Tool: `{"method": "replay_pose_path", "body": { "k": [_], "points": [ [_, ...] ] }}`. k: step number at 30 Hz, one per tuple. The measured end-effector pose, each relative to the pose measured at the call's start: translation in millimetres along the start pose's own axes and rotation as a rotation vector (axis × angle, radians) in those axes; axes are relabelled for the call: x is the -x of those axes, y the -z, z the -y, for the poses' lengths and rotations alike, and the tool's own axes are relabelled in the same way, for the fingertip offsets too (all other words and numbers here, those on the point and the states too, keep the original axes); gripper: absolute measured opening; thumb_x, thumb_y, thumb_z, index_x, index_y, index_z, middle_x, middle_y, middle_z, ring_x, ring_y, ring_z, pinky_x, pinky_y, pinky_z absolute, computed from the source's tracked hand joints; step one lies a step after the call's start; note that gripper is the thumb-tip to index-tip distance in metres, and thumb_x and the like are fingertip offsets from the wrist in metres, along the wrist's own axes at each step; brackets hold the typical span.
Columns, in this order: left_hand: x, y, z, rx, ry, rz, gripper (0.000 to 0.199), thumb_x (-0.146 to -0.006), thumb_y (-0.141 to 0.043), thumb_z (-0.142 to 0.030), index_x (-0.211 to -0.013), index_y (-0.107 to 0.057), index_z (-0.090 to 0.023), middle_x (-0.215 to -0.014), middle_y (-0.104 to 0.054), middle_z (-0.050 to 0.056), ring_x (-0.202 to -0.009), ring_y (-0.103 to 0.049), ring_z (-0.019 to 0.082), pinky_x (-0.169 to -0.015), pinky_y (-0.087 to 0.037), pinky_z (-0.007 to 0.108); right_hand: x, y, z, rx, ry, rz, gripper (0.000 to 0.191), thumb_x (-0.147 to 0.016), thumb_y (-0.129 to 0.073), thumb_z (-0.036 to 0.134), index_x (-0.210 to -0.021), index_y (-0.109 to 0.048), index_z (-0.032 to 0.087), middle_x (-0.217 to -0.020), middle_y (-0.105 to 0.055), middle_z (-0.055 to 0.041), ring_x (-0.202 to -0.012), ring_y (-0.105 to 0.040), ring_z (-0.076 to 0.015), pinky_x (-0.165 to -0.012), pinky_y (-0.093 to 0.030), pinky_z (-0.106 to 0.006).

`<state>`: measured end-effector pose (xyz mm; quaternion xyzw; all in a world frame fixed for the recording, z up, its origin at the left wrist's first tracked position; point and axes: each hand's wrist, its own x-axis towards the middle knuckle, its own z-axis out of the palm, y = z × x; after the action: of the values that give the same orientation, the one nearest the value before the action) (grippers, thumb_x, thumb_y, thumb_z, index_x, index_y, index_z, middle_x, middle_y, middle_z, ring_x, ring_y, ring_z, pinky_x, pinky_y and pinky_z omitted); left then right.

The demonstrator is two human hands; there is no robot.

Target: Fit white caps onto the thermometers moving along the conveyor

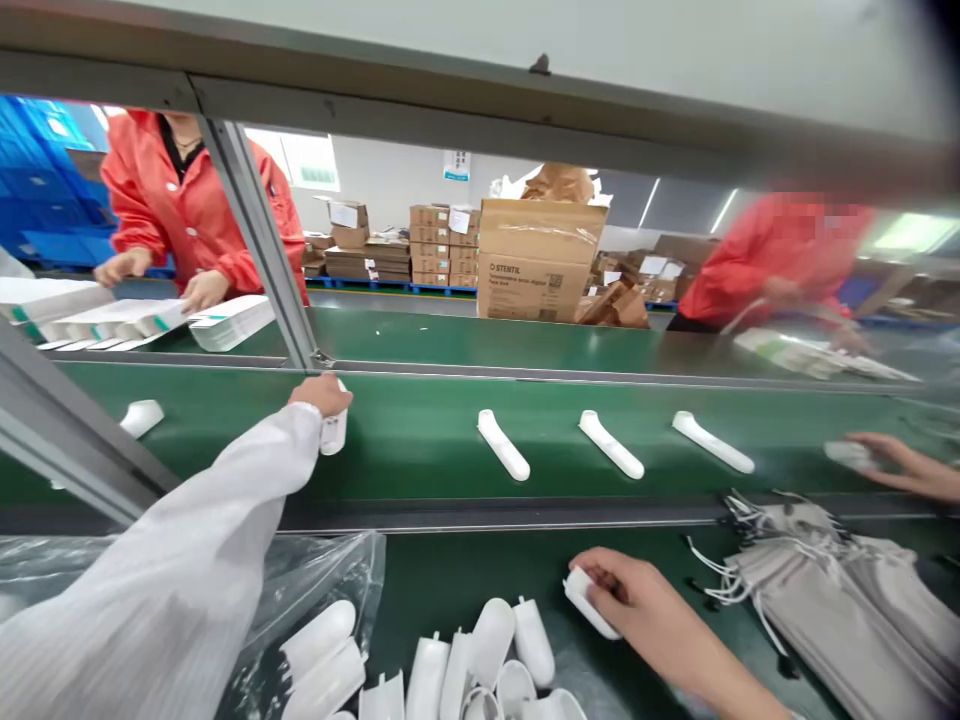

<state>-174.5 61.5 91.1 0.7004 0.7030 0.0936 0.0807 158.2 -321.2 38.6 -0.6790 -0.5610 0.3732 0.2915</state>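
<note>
My left hand (322, 394), in a white sleeve, reaches across to the green conveyor belt (420, 430) with its fingers closed on a white thermometer-like handheld device (334, 432). Nearer to me, my right hand (624, 598) pinches a white plastic cover (592, 604) between thumb and fingers, above the green work surface. Just left of it, several similar white covers (491, 640) lie in a loose heap, partly cut off by the bottom edge. Further along the belt, three slim white devices (502, 446) lie spaced apart, right of my left hand.
Grey drawstring pouches (832, 590) are piled at right. Clear plastic bag (322, 560) lies under my left arm. Another person's hand (911, 468) holds a blurred white item at the belt's right end. Two people in red jackets (202, 200) work opposite. A metal post (259, 240) stands near my left hand.
</note>
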Motion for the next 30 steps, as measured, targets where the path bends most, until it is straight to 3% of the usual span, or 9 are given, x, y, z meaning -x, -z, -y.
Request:
{"method": "replay_pose_path", "body": {
  "k": [2, 4, 8, 11, 14, 16, 18, 24, 30],
  "points": [
    [2, -11.1, -20, 0.031, 0.000, 0.103, 0.041, -0.086, -0.058, -0.039, -0.114, -0.056, -0.008, -0.102, -0.068, 0.016, -0.073, -0.067, 0.022, -0.074, -0.053, 0.032, -17, 2, 7, -0.147, -0.012, -0.030, 0.022, -0.086, -0.054, 0.035, -0.092, -0.067, 0.018, -0.081, -0.064, -0.0037, -0.071, -0.061, -0.0174, -0.060, -0.049, -0.024],
    [6, -30.2, -46, 0.068, -0.026, 0.179, 0.044, -0.085, -0.057, -0.041, -0.119, -0.055, -0.013, -0.100, -0.070, 0.013, -0.061, -0.065, 0.019, -0.071, -0.052, 0.031, -41, 1, 17, -0.284, -0.037, -0.041, 0.027, -0.085, -0.055, 0.040, -0.095, -0.067, 0.017, -0.070, -0.062, -0.0021, -0.059, -0.060, -0.0168, -0.047, -0.045, -0.023],
    [22, -72.9, -78, 0.057, -0.126, 0.125, 0.043, -0.088, -0.046, -0.048, -0.121, -0.054, -0.022, -0.107, -0.068, 0.013, -0.078, -0.069, 0.026, -0.072, -0.052, 0.035, -105, -9, 40, -0.201, 0.011, -0.182, 0.032, -0.090, -0.051, 0.034, -0.111, -0.071, 0.020, -0.048, -0.053, 0.0043, -0.037, -0.047, -0.0119, -0.036, -0.037, -0.020],
    [34, -92.5, -79, 0.016, -0.186, 0.001, 0.043, -0.091, -0.034, -0.052, -0.117, -0.056, -0.024, -0.101, -0.069, 0.013, -0.094, -0.066, 0.033, -0.079, -0.050, 0.041, -153, -28, 52, -0.020, 0.168, -0.346, 0.035, -0.092, -0.048, 0.026, -0.117, -0.071, 0.021, -0.079, -0.070, -0.0035, -0.050, -0.060, -0.0137, -0.048, -0.051, -0.024],
    [42, -99.6, -79, 0.025, -0.206, -0.035, 0.042, -0.091, -0.033, -0.052, -0.115, -0.056, -0.025, -0.096, -0.070, 0.012, -0.093, -0.066, 0.033, -0.079, -0.049, 0.041, -184, -52, 60, 0.042, 0.307, -0.343, 0.039, -0.095, -0.045, 0.021, -0.127, -0.066, 0.018, -0.118, -0.067, -0.0092, -0.093, -0.069, -0.0214, -0.084, -0.057, -0.033],
    [46, -101.1, -83, 0.031, -0.202, -0.048, 0.041, -0.091, -0.033, -0.051, -0.113, -0.056, -0.025, -0.095, -0.070, 0.012, -0.092, -0.067, 0.032, -0.079, -0.049, 0.041, -192, -66, 62, 0.076, 0.399, -0.292, 0.039, -0.095, -0.045, 0.018, -0.128, -0.065, 0.017, -0.127, -0.064, -0.0099, -0.117, -0.061, -0.0243, -0.104, -0.047, -0.037],
    [48, -101.9, -89, 0.037, -0.200, -0.053, 0.040, -0.091, -0.033, -0.050, -0.113, -0.056, -0.025, -0.095, -0.070, 0.011, -0.092, -0.067, 0.032, -0.079, -0.049, 0.041, -191, -75, 61, 0.134, 0.472, -0.231, 0.038, -0.094, -0.047, 0.016, -0.129, -0.065, 0.017, -0.132, -0.061, -0.0108, -0.126, -0.054, -0.0260, -0.111, -0.040, -0.040],
    [56, -99.6, -107, 0.009, -0.203, -0.037, 0.043, -0.091, -0.032, -0.051, -0.114, -0.055, -0.023, -0.097, -0.069, 0.014, -0.093, -0.066, 0.034, -0.079, -0.049, 0.043, -175, -72, 51, 0.391, 0.557, -0.170, 0.046, -0.092, -0.054, 0.013, -0.138, -0.054, 0.013, -0.145, -0.048, -0.0156, -0.130, -0.052, -0.0258, -0.111, -0.041, -0.036],
    [51, -102.7, -123, 0.008, -0.200, 0.008, 0.047, -0.093, -0.031, -0.053, -0.118, -0.054, -0.021, -0.098, -0.068, 0.015, -0.094, -0.065, 0.036, -0.079, -0.049, 0.044, -176, -54, 48, 0.505, 0.538, -0.116, 0.043, -0.094, -0.054, 0.013, -0.137, -0.053, 0.019, -0.147, -0.048, -0.0056, -0.130, -0.052, -0.0223, -0.110, -0.041, -0.031]
  ]
}}
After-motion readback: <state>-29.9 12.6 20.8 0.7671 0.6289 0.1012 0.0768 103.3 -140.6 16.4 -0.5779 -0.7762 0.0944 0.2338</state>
